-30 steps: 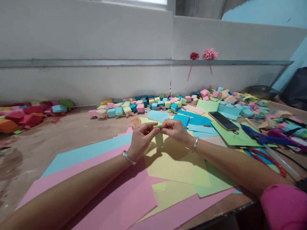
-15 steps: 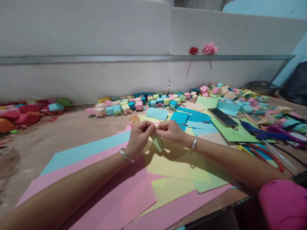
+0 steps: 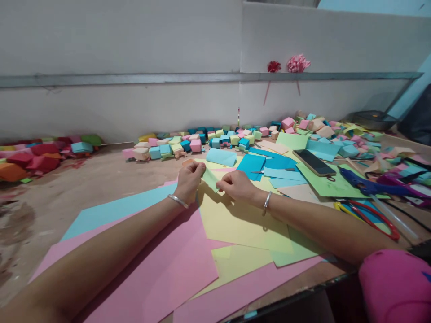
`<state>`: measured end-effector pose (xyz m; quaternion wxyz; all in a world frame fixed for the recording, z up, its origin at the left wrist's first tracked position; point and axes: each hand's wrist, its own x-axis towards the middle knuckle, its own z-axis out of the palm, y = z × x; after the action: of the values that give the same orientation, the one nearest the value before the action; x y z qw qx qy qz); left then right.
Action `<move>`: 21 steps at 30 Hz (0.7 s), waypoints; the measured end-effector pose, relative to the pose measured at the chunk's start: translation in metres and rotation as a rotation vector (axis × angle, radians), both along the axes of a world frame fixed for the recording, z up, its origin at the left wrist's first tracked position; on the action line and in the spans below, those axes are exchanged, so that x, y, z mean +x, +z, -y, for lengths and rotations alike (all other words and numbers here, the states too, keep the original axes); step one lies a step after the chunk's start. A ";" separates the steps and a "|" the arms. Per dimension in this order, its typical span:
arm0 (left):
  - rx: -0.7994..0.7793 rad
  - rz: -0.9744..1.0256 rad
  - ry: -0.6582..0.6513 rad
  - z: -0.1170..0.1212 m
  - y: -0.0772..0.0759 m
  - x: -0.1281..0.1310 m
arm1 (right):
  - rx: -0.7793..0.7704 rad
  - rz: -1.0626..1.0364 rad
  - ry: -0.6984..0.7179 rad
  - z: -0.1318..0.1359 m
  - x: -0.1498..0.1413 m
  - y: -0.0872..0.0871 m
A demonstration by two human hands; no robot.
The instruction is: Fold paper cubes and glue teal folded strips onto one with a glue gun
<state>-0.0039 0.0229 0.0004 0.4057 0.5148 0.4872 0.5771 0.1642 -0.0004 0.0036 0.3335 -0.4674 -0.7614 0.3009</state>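
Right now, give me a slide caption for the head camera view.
Left hand and right hand hold a pale green strip between them over a yellow sheet, colourful blocks behind.

Matt green paper (image 3: 210, 179) shows at the center of the frame over smooth, matt pink paper (image 3: 158, 278) and yellow paper (image 3: 242, 226). Polished metal bangles (image 3: 178, 201) gleam mid-frame. At right, a phone (image 3: 314, 162) bears a glossy dark screen; a dull metal rail (image 3: 134, 80) crosses the upper frame, above a stained, scuffed table (image 3: 101, 179) at left.

1 phone (image 3: 314, 162) lies near 1 glue gun (image 3: 359, 183); 2 flowers (image 3: 298, 64) stand at the rail (image 3: 151, 79).
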 end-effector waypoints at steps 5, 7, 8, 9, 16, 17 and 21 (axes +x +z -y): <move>0.013 0.053 -0.016 0.000 0.005 0.000 | 0.081 -0.015 -0.011 -0.005 0.005 -0.001; 0.020 0.084 -0.023 0.001 0.006 0.000 | 0.090 -0.076 -0.005 -0.007 0.008 -0.004; 0.025 0.098 -0.021 0.002 0.006 0.001 | 0.094 -0.112 -0.016 -0.007 0.009 -0.005; 0.028 0.111 -0.019 0.004 0.006 0.002 | 0.092 -0.147 -0.037 -0.006 0.009 -0.007; -0.009 0.178 -0.048 0.010 0.003 0.006 | -0.040 -0.272 -0.078 -0.004 0.006 -0.011; -0.019 0.190 -0.058 0.010 0.004 0.005 | -0.073 -0.314 -0.092 -0.005 0.006 -0.012; -0.092 0.286 -0.241 0.010 0.008 0.001 | -0.343 -0.625 -0.104 -0.009 0.006 -0.012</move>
<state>-0.0026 0.0131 0.0085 0.5602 0.4630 0.3852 0.5687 0.1700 0.0085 -0.0080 0.4818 -0.4403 -0.5364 0.5351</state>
